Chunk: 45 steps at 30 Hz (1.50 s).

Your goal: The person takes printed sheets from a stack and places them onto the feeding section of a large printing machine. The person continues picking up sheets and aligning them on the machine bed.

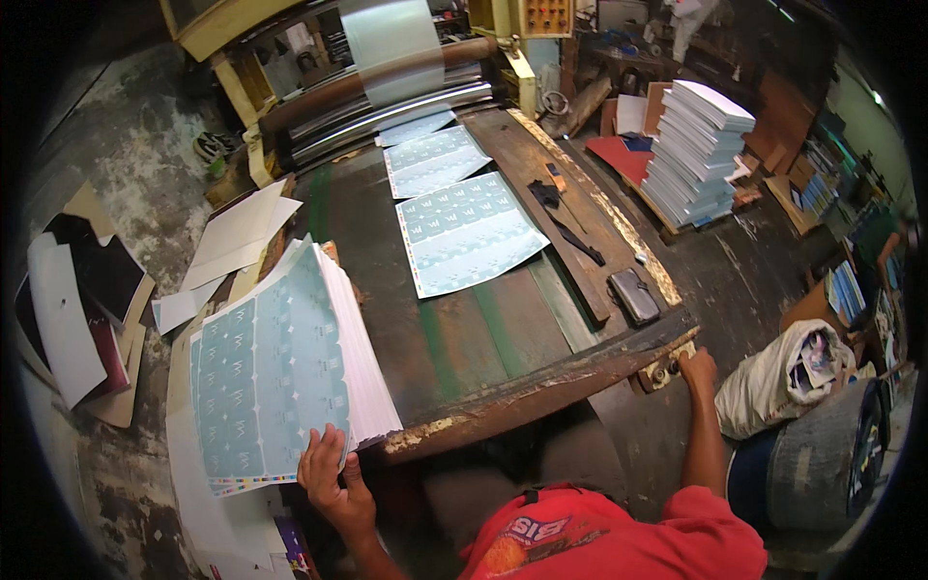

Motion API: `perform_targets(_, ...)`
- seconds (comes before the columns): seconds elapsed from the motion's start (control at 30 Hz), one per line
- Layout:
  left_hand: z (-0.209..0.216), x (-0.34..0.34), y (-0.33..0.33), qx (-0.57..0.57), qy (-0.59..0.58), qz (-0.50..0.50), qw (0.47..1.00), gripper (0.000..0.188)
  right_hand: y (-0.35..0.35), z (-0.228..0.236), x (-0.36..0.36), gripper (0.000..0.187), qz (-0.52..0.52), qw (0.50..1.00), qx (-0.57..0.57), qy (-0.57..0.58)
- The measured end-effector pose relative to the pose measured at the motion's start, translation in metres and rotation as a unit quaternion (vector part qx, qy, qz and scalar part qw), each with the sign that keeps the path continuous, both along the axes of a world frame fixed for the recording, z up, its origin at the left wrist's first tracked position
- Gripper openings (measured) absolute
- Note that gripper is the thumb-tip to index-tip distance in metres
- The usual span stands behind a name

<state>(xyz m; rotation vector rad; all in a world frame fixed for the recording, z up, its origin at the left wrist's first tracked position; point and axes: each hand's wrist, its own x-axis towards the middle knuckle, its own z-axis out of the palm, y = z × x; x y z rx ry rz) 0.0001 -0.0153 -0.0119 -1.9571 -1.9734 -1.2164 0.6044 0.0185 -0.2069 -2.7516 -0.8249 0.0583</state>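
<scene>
At the left end of the table lies a thick stack of printed sheets (275, 362), pale blue with white motifs. My left hand (336, 483) rests on its near corner, fingers stretched over the top sheet's edge and thumb apart. On the near right corner of the table is a small control box (661, 371) with dark round knobs. My right hand (698, 372) is closed around its outer side; part of the fingers is hidden. Farther up the table, a printed sheet (469, 232) lies flat, with another printed sheet (435, 159) behind it, toward the rollers.
Metal rollers (396, 116) with a clear film (391, 48) stand at the table's far end. A dark pouch (634, 295) and a black strap (577, 240) lie on the right side. Beyond are a tall paper stack (698, 155), a white sack (778, 377) and a large roll (822, 459).
</scene>
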Motion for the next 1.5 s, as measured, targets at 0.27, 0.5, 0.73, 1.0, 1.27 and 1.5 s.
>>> perform_targets(0.27, 0.017, 0.020, -0.003, 0.002, -0.014, -0.148, 0.989, 0.025, 0.028, 0.084, -0.176, 0.053, 0.322, 0.681, 0.195, 0.628)
perform_targets(0.5, 0.033, 0.058, -0.017, -0.135, 0.153, -0.305, 0.930, 0.044, 0.008, 0.113, -0.300, 0.038, 0.277, 0.403, 0.127, 0.863)
perform_targets(0.73, 0.042, 0.005, 0.008, -0.051, 0.130, -0.058, 0.989, 0.059, 0.007, 0.022, -0.306, 0.028, 0.110, 0.479, 0.100, 0.865)
perform_targets(1.0, 0.002, -0.010, 0.006, -0.010, 0.088, -0.003, 0.996, 0.034, 0.089, -0.023, -0.325, 0.043, 0.068, 0.461, 0.109, 0.878)
perform_targets(1.27, 0.025, -0.007, 0.000, -0.068, -0.029, -0.037, 0.997, 0.029, 0.181, -0.045, -0.326, 0.055, 0.063, 0.470, 0.175, 0.863)
perform_targets(1.5, 0.027, -0.006, -0.005, -0.081, -0.055, -0.027, 0.995, 0.028, 0.211, -0.055, -0.343, 0.061, 0.052, 0.470, 0.205, 0.857)
